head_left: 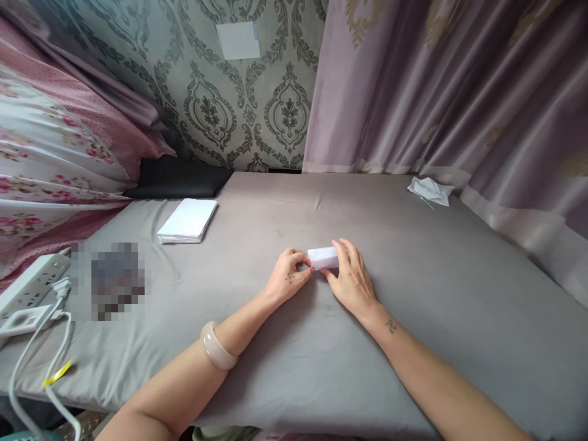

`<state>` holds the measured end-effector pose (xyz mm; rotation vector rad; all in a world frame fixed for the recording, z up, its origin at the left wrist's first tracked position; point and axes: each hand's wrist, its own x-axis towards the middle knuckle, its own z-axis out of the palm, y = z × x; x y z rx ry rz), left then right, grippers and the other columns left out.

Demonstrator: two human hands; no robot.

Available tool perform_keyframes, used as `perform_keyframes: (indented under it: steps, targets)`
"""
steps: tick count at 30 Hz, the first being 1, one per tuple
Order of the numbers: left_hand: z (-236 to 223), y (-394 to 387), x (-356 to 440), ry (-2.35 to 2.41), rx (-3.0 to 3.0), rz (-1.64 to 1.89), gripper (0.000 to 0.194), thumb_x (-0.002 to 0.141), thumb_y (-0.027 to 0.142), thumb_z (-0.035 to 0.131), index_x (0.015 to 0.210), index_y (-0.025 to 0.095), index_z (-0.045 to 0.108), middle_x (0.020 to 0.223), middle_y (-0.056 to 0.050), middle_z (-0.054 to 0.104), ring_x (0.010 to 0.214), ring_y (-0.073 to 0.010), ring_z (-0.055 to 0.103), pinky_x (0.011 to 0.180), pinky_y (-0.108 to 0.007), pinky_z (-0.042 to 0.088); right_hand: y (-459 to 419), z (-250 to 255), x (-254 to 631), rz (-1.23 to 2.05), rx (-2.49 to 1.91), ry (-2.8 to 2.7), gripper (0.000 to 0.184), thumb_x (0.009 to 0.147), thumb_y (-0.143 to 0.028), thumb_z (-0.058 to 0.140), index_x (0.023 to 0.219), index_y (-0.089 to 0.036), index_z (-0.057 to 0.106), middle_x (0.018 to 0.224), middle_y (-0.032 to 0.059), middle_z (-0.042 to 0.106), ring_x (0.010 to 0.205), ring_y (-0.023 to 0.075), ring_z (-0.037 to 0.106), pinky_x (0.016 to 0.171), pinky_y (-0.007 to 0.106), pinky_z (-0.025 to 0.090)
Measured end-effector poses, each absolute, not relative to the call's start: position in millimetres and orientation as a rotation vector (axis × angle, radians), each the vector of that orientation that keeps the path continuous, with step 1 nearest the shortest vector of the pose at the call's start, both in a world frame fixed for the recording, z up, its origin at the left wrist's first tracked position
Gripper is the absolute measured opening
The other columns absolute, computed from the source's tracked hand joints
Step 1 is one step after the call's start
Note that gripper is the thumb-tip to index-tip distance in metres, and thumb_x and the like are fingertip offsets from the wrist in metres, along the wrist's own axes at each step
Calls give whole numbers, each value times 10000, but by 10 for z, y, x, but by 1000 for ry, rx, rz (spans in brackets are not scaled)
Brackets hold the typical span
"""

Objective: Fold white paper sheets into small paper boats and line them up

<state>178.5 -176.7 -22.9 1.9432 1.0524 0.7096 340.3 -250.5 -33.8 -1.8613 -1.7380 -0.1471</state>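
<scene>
Between my two hands is a small folded piece of white paper (323,257), a narrow rectangle low over the grey cloth. My left hand (290,274) pinches its left end between thumb and fingers. At the other end my right hand (350,275) grips the paper, thumb along the near edge and fingers over the far edge. Part of the paper's right end is hidden behind my right fingers.
A stack of white paper (188,220) lies at the left, before a folded black cloth (179,176). Crumpled white papers (430,190) sit at the far right. A white power strip (34,282) with cables is at the left edge. Curtains (390,86) hang behind the grey-covered surface (459,294).
</scene>
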Motion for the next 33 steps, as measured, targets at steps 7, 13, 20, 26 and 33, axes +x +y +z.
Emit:
perform_keyframes:
  steps: [7,13,20,26,33]
  targets:
    - [-150,-1851,1806,1018,1936,644,92,782,167,556,797,164,646,782,-10,659,701,-128,578,684,-241,447,-2544,-237,3337,-331,-1720,-1833,396,850,-110,515,1239,-186,502,1319,170,432,1176,294,460,979,458,404]
    - [-184,-1834,1806,1024,1974,645,131,782,173,560,865,156,660,809,-21,652,721,-134,584,681,-240,461,-2542,-230,3339,-274,-1679,-1882,144,875,-127,502,962,-210,583,1158,105,577,1075,245,509,912,388,398]
    - [-184,-1860,1782,1001,2060,719,223,778,158,571,987,149,650,993,-71,656,835,-154,611,732,-260,496,-2559,-178,3351,-265,-1733,-1948,356,891,-150,488,1243,-193,522,982,77,631,949,230,522,934,385,339]
    - [-217,-1851,1766,1060,2110,784,306,751,93,518,1024,163,638,1044,-78,654,935,-178,622,791,-278,517,-2561,-167,3377,-323,-1763,-2050,259,906,-118,471,951,-253,686,911,43,644,884,195,529,906,377,330]
    - [-314,-1854,1698,1163,2398,726,257,823,103,455,995,166,635,957,-95,628,900,-209,592,823,-346,505,-2519,-242,3466,-202,-1643,-2138,264,921,-97,471,1037,-220,675,1148,45,685,1095,192,570,1027,403,341]
